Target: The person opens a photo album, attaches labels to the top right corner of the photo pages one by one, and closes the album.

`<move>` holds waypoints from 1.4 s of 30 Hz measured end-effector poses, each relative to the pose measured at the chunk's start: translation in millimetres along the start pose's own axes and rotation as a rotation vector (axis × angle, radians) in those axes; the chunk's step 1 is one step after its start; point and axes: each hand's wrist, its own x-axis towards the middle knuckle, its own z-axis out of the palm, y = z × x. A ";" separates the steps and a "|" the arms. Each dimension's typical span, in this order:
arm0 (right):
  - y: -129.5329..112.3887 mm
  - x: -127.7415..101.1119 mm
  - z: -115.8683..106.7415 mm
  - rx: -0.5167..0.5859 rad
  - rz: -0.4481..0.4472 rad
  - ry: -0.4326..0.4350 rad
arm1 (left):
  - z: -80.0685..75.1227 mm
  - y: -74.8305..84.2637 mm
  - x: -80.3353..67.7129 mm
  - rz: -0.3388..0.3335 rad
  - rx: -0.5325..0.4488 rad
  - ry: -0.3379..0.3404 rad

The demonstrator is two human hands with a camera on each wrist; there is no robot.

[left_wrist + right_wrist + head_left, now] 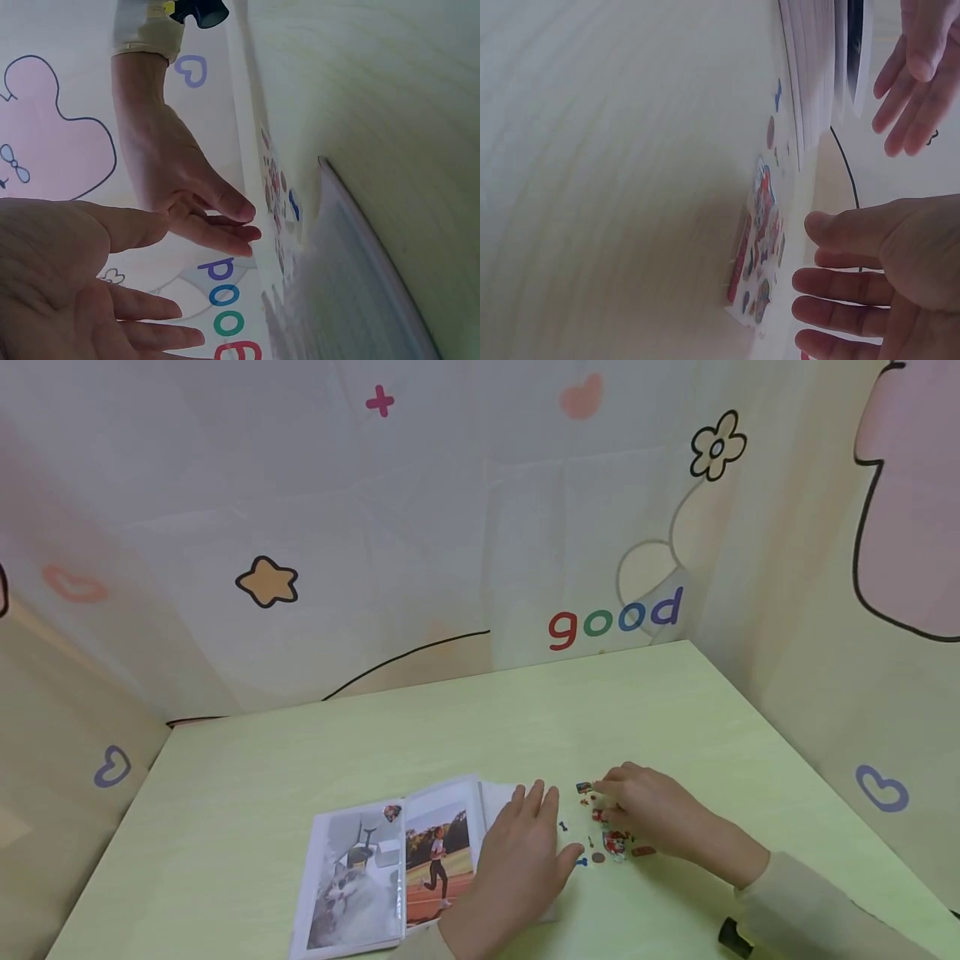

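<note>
Only head view shows album [390,860] photos — wrists don't.

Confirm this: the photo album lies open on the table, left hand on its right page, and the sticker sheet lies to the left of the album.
Wrong on one point. The sticker sheet lies to the right of the album, under the right hand, as the head view shows. The album does lie open on the table, left hand over its right page.

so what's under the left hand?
The left hand lies over the open photo album's right-hand pages. Only a white strip shows; whatever those pages hold is covered.
</note>
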 end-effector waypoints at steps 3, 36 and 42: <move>-1.3 -0.2 2.7 -0.005 -0.017 0.013 | 4.0 2.5 3.4 0.010 0.009 0.002; -10.6 4.0 12.9 -0.046 0.050 -0.042 | 37.7 12.7 30.6 -0.071 0.058 -0.163; -12.1 5.2 13.7 -0.044 0.043 -0.028 | 40.1 14.5 29.6 -0.048 0.119 -0.170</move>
